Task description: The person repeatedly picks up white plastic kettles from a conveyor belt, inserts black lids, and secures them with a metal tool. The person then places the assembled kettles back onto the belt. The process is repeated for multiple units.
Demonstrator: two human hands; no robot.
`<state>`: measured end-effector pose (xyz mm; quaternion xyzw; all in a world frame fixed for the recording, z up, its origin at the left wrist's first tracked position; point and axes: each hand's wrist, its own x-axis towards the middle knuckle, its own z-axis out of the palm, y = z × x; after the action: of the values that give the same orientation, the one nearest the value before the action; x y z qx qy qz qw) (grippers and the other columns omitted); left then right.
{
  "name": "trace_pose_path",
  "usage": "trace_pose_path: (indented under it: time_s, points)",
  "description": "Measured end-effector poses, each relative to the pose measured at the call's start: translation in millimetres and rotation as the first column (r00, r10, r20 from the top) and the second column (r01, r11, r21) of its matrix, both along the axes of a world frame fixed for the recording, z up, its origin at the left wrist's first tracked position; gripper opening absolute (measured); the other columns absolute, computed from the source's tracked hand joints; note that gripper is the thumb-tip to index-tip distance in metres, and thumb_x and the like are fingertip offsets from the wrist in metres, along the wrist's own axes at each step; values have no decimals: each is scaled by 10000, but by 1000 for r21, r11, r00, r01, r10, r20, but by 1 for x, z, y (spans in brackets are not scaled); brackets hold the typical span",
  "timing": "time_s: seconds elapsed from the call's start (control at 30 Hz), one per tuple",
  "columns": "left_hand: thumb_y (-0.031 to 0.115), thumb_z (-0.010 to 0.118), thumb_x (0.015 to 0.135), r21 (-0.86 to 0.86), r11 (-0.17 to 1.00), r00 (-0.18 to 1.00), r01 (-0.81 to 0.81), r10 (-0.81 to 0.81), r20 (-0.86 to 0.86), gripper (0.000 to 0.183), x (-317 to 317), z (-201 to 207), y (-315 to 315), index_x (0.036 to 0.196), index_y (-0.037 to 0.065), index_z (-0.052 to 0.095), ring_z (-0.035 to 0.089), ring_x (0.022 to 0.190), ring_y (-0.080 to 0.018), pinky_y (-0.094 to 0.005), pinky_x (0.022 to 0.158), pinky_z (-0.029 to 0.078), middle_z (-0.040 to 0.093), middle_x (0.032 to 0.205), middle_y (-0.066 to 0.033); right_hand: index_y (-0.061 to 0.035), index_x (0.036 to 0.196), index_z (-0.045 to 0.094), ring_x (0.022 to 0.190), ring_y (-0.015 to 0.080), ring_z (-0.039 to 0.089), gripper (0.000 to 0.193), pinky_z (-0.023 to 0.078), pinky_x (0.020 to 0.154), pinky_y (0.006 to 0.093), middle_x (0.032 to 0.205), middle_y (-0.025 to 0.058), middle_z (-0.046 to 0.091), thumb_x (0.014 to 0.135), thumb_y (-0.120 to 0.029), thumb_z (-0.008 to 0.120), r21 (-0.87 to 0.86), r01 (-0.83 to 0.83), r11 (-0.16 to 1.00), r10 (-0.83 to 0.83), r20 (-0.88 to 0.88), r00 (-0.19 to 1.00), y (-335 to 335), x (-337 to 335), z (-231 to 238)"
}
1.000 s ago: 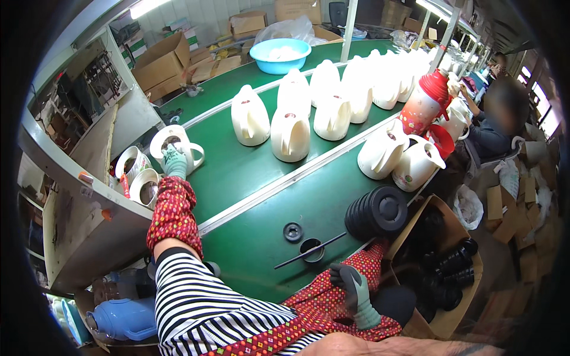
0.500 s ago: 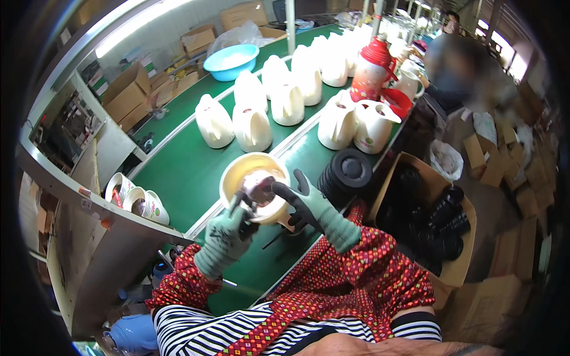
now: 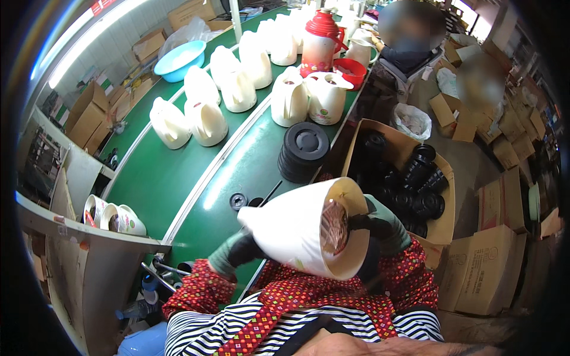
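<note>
A cream thermos jug point(image 3: 291, 225) lies tipped on its side in my hands, above the near part of the green table. Its wide open end faces right, and a shiny brownish liner point(image 3: 335, 228) shows inside. My left hand point(image 3: 242, 248), in a green and black glove, grips the narrow spout end from beneath, its fingertips partly hidden. At the wide rim my right hand point(image 3: 380, 224), gloved alike, holds the jug with dark fingers reaching to the liner. Just beyond are a small black ring point(image 3: 238, 201) and a stack of black round bases point(image 3: 306, 148).
Several cream jugs point(image 3: 206, 121) stand across the green belt table point(image 3: 139, 202), with a red thermos point(image 3: 320, 44) behind. A carton point(image 3: 448, 219) of black parts is at right. White cups point(image 3: 122, 219) sit at left. Another person point(image 3: 409, 44) is at the far right.
The jug has swung from upright, open end up, to lying sideways with that end rightward, and nearer me. My hands moved from over its opening to its two ends. The view shifted right.
</note>
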<state>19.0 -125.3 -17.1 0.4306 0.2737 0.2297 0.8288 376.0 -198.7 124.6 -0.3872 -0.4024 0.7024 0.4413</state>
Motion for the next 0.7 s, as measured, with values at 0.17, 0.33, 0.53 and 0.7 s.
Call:
trace_pose_path:
  time_s: [0.17, 0.33, 0.53, 0.7]
  points:
    - [224, 559, 1079, -622, 773, 884, 127, 196, 424, 488, 54, -4, -9, 1545, 95, 494, 555, 1362, -221, -449, 1156, 413, 558, 1536, -96, 51, 1436, 562, 1188, 170, 650, 693, 520, 1050, 329, 1317, 111, 693, 837, -192, 811, 33, -228, 973, 222, 122, 967, 28, -19, 20]
    - [209, 568, 1066, -575, 813, 894, -97, 325, 309, 453, 38, -13, 0, 1496, 79, 519, 577, 1322, -231, -453, 1131, 436, 572, 1513, -116, -68, 1518, 537, 1345, 212, 569, 698, 435, 1134, 362, 1465, 179, 615, 965, -435, 752, 290, -89, 953, -76, 511, 856, 112, -19, -42]
    - [191, 578, 1050, -520, 802, 858, -293, 460, 227, 411, 1, -13, 2, 1438, 59, 549, 604, 1275, -243, -459, 1100, 464, 588, 1485, -140, -322, 1652, 334, 1478, 552, 286, 1109, 201, 1214, 670, 1661, 351, 229, 739, -821, 721, 307, -149, 940, -331, 926, -182, 206, -31, -88]
    - [176, 587, 1037, -473, 823, 851, -314, 465, 244, 377, -1, -7, 15, 1389, 43, 574, 627, 1235, -252, -463, 1074, 487, 602, 1461, -160, -302, 1605, 435, 1411, 515, 367, 1019, 283, 1162, 660, 1602, 351, 317, 752, -763, 748, 318, -163, 934, -343, 924, -166, 228, -32, -102]
